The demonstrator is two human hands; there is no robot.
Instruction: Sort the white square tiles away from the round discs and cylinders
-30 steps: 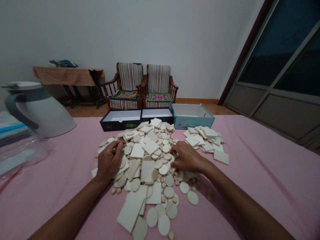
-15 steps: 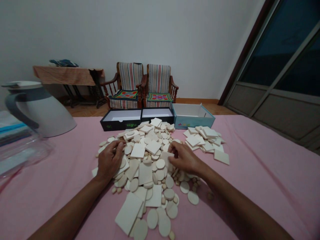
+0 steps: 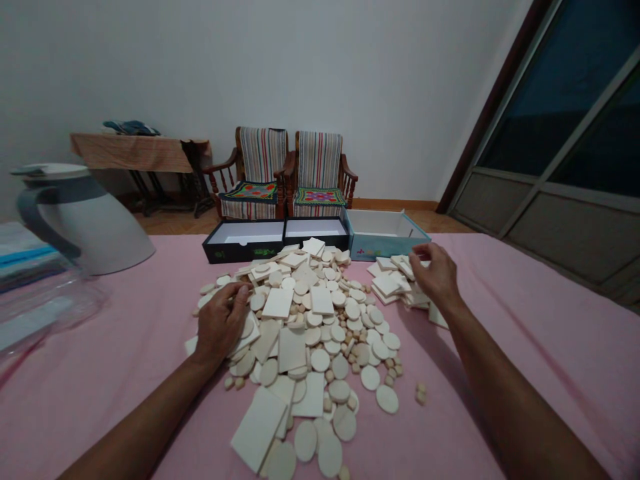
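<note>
A broad heap of pale wooden pieces, made up of round discs, square tiles and small beads, spreads across the pink cloth. My left hand rests on the heap's left side, fingers curled and thumb near the index finger. What they hold, if anything, is hidden. Over the smaller pile of square wooden tiles at the right is my right hand. Its thumb and fingers are closed at a square wooden tile, partly hidden at the fingertips.
Behind the heap stand two black trays and a light blue box. A white jug with a grey handle is at the left, by a clear plastic bag. Several loose beads lie near my right forearm.
My right hand has moved from the heap to the right-hand tile pile, taking a square tile off the heap. Another tile on the heap has turned. My left hand stays in place.
</note>
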